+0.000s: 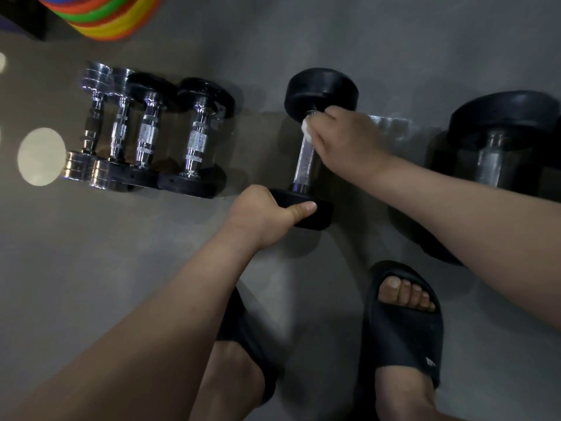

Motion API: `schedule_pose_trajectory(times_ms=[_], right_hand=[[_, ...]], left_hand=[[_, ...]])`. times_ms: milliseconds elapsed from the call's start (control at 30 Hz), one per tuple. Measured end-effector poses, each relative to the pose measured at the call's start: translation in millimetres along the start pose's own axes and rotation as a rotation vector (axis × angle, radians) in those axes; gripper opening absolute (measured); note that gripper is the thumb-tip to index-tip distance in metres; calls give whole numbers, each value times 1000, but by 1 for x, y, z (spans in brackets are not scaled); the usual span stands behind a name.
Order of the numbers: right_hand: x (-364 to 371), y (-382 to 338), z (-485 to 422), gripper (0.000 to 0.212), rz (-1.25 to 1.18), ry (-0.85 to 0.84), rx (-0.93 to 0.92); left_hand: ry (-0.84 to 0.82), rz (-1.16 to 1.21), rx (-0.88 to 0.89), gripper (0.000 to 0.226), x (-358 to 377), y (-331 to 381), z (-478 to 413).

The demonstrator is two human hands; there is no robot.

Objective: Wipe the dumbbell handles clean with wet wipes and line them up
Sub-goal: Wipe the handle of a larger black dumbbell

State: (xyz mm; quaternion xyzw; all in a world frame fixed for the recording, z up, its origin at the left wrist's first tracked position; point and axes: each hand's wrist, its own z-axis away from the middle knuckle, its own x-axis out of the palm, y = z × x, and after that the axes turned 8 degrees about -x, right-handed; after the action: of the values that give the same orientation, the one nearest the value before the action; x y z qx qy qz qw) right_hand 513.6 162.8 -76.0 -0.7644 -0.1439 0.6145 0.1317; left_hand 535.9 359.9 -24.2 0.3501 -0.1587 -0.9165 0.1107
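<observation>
Head view, looking down on a grey floor (pixel 121 268). At the far left edge, a stack of bright coloured discs (pixel 103 16); nearer, a pale round spot (pixel 41 156) on the floor. Just right of that, four small dumbbells (pixel 145 132) lined up side by side, handles running near to far: two all chrome, then two chrome-handled with black ends, neighbours touching or nearly so. Right of the row and apart from it, a black dumbbell (pixel 321 89) lying the same way. Left hand (pixel 264 212) curled round its near end, thumb flat along the top. Right hand (pixel 343 141) pinching a white wet wipe (pixel 306 130) against the far part of its knurled handle (pixel 303 162). Further right, a large dumbbell (pixel 498 153), partly hidden behind the right forearm. Nearest, two feet in black slides (pixel 403 335); small white mark (pixel 429 362) on the right one, too small to read.
</observation>
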Motion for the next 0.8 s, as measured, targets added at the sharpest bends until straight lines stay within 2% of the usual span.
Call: schedule_pose_trajectory(times_ms=[67, 200, 267, 333, 467, 600, 667, 733, 800], right_hand=[[2, -5, 1, 18, 36, -17, 14], [-1, -7, 15, 19, 5, -60, -128], [-2, -1, 4, 22, 86, -63, -76], [-3, 2, -6, 14, 149, -84, -16], [-2, 5, -6, 33, 201, -175, -48], [-5, 22, 14, 19, 221, -233, -4], [-8, 26, 25, 15, 162, -152, 30], [-8, 21, 20, 11, 91, 6, 41], [-7, 9, 7, 16, 66, 51, -27]], left_hand=[[-10, -2, 1, 46, 0, 1, 0], [-8, 2, -28, 51, -3, 1, -1], [-11, 6, -24, 50, -3, 1, -2], [-14, 6, -12, 49, -3, -1, -2], [-35, 20, 9, 56, -4, -5, -4], [-33, -23, -9, 55, -7, -8, -8], [-26, -38, -1, 54, -7, -7, -8], [-14, -43, 5, 49, -6, -5, -6], [-15, -40, 5, 45, -5, -4, -5]])
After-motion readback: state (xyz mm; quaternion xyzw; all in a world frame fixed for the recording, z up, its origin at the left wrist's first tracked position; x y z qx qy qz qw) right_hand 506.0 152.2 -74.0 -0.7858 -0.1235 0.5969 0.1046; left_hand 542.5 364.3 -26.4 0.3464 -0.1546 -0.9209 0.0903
